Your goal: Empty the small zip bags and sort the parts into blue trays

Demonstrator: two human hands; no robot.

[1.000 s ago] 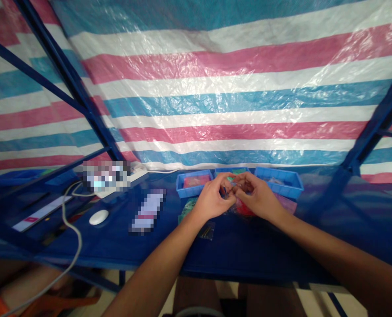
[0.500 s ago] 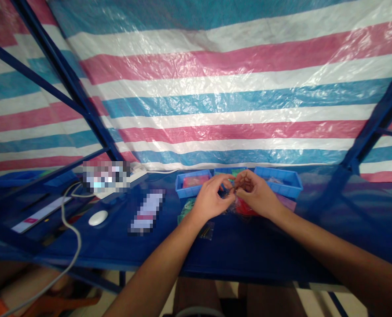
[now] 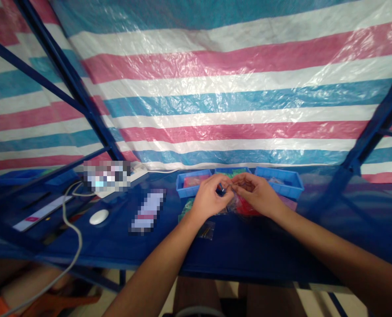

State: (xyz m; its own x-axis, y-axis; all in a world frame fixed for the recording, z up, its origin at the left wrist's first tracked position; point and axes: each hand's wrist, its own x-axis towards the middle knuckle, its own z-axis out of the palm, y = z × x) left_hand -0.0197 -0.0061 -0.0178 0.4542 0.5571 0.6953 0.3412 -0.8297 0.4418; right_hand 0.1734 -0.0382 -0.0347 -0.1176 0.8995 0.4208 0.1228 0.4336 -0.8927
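Note:
My left hand (image 3: 212,195) and my right hand (image 3: 257,193) meet at the fingertips above the table. Both are closed in a pinch, and what lies between the fingers is too small to make out. Beneath my right hand is a red plastic packet (image 3: 247,207), partly covered by the palm. A green packet (image 3: 186,208) lies by my left wrist. Nearer the table's front, a small clear bag (image 3: 208,230) holds thin dark pieces beside my left forearm. A pink packet (image 3: 288,203) shows just past my right wrist.
Behind the hands stand three blue bins: the left bin (image 3: 185,192), the middle bin (image 3: 218,170) and the right bin (image 3: 290,190). To the left lie a blurred phone-like slab (image 3: 148,210), a white oval object (image 3: 99,216), a white cable (image 3: 64,215) and a power strip (image 3: 138,176).
My fingertips have drawn closer together, and the right hand has shifted slightly left. The gap inside the left hand's curl looks smaller. Objects on the table have stayed in place.

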